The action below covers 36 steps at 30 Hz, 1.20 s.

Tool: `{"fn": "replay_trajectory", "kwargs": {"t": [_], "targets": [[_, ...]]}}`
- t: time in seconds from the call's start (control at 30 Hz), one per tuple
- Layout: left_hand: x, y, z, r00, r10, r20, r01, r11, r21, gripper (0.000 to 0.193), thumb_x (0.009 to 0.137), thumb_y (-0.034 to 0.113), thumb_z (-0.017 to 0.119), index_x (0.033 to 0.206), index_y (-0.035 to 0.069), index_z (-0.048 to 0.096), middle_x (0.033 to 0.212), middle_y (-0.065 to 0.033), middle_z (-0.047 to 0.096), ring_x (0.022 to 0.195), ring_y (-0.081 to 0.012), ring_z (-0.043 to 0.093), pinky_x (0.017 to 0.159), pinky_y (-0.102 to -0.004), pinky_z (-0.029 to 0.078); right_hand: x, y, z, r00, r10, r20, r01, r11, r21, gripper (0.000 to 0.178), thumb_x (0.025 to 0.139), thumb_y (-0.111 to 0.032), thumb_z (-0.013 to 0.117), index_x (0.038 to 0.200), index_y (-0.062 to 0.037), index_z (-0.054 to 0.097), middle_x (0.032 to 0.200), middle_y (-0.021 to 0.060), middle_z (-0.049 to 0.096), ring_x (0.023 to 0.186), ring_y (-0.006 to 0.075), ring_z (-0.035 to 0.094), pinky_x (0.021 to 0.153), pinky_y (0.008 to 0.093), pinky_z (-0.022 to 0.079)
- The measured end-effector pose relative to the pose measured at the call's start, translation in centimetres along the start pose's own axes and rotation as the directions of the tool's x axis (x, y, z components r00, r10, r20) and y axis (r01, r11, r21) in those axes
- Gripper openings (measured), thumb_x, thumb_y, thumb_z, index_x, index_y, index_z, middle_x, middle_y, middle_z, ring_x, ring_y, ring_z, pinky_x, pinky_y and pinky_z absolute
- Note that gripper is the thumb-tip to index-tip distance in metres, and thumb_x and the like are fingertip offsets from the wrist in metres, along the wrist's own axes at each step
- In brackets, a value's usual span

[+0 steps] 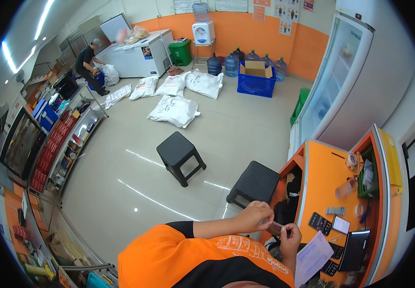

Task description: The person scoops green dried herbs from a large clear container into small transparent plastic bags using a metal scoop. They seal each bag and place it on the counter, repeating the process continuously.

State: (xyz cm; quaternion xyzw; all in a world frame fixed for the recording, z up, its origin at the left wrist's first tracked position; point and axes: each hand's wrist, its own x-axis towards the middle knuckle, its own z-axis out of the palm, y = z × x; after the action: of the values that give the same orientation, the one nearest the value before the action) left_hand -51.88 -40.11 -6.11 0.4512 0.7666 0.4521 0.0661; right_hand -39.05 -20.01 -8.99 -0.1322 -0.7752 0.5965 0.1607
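Note:
Above my lap, my left hand (257, 216) and my right hand (290, 238) are close together, fingers closed in pinches. Between them stretches a small thin, partly see-through strip (277, 225); its exact kind is too small to tell. A printed sheet of paper (314, 258) lies beside my right forearm at the edge of the orange desk (320, 177). On the desk are a dark calculator-like device (320, 223), a phone with a lit screen (341, 224), a dark tablet-like screen (354, 250) and a roll of tape (359, 210).
Two dark plastic stools, one (181, 150) mid-floor and one (255, 182) by the desk. Several white sacks (174, 110) lie further off, near a blue crate (255, 86) and water bottles (231, 65). A person (86, 65) bends by a chest freezer (140, 55). A glass-door fridge (330, 81) stands right.

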Motion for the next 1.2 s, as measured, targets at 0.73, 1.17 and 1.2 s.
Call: {"fn": "replay_trajectory", "kwargs": {"t": [0.73,1.17,1.2], "targets": [[0.7,9.8,13.4,0.868,0.167,0.469,-0.097,0.981,-0.17,0.012,0.087,0.004,0.073,0.095,0.001,0.063,0.106,-0.0183,0.068,0.107,-0.0342,0.063,0.094,-0.0409,0.047,-18.3,4.1,-11.4,0.975,0.108,-0.194,-0.063,0.972,0.225,0.011,0.097,-0.013,0.066,0.096,-0.003,0.063,0.087,0.0033,0.064,0.081,0.0118,0.058,0.077,0.029,0.049],[-2.2,19.2,30.6,0.437,0.303,0.847,0.114,0.915,-0.387,0.005,0.104,0.004,0.048,0.105,0.001,0.044,0.108,-0.02,0.071,0.098,-0.0285,0.073,0.078,-0.0361,0.057,-41.5,4.3,-18.9,0.724,0.362,-0.587,-0.325,0.93,0.171,0.011,0.099,-0.013,0.063,0.101,-0.0032,0.058,0.088,0.002,0.061,0.083,0.0094,0.057,0.078,0.0277,0.048],[-1.7,20.1,31.9,0.434,0.267,0.86,0.133,0.925,-0.355,0.005,0.104,0.003,0.048,0.105,0.001,0.044,0.107,-0.0192,0.072,0.096,-0.027,0.074,0.076,-0.0351,0.057,-43.5,4.9,-19.3,0.69,0.378,-0.617,-0.349,0.921,0.174,0.012,0.099,-0.014,0.063,0.101,-0.003,0.058,0.088,0.0021,0.06,0.083,0.0097,0.058,0.078,0.028,0.049]]}}
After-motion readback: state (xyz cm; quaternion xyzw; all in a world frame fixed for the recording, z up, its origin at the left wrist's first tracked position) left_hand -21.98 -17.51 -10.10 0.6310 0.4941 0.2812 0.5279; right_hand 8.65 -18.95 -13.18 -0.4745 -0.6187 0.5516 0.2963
